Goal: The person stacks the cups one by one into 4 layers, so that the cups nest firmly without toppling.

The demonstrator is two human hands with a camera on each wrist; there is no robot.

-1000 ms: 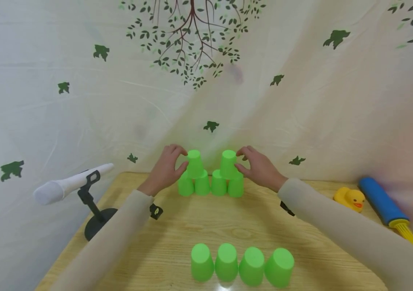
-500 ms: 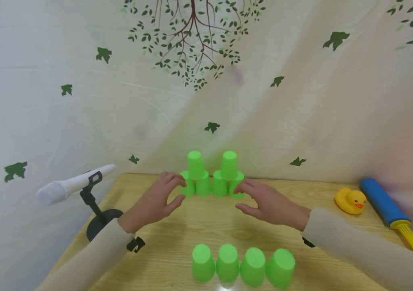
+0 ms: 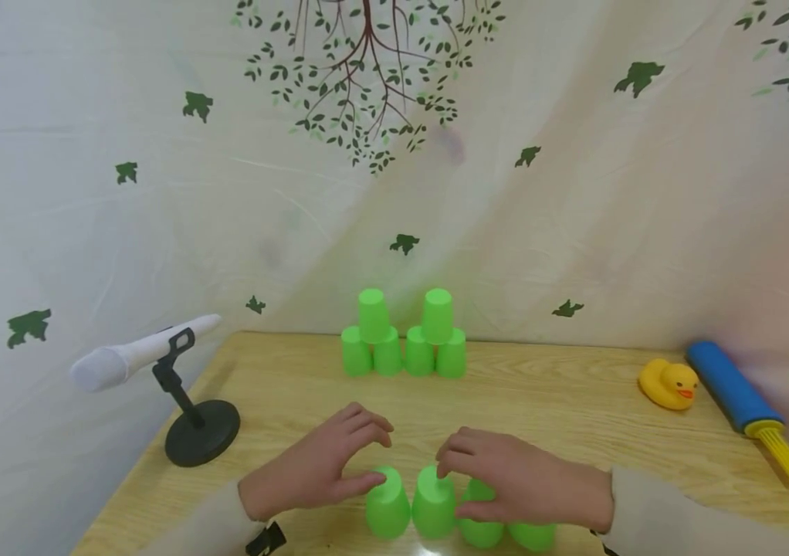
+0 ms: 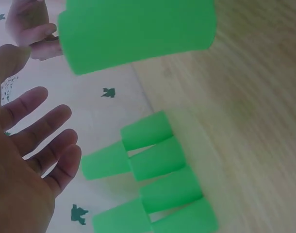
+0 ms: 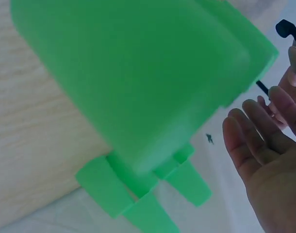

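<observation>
Several upside-down green cups stand in a row near the front of the table. My left hand (image 3: pixel 328 467) is at the left end of that row, its thumb tip overlapping the top of the leftmost cup (image 3: pixel 387 513). Over the right half of the row is my right hand (image 3: pixel 509 475), partly hiding the rightmost cup (image 3: pixel 533 537); its fingertips overlap the second cup from the left (image 3: pixel 432 511). Both hands have loosely bent, spread fingers and grip nothing. In the left wrist view a near cup (image 4: pixel 138 41) lies beyond the fingers; a large cup (image 5: pixel 138 73) fills much of the right wrist view.
Two small pyramids of green cups, a left one (image 3: pixel 372 316) and a right one (image 3: pixel 438 316), stand at the table's back edge. A white microphone (image 3: pixel 137 354) on a black stand is at left. A yellow rubber duck (image 3: pixel 668 384) and a blue-and-yellow pump (image 3: pixel 735 390) lie at right.
Both hands have left the top cups of the two back pyramids and come back toward the person, down to the front row. The cups themselves stay where they were.
</observation>
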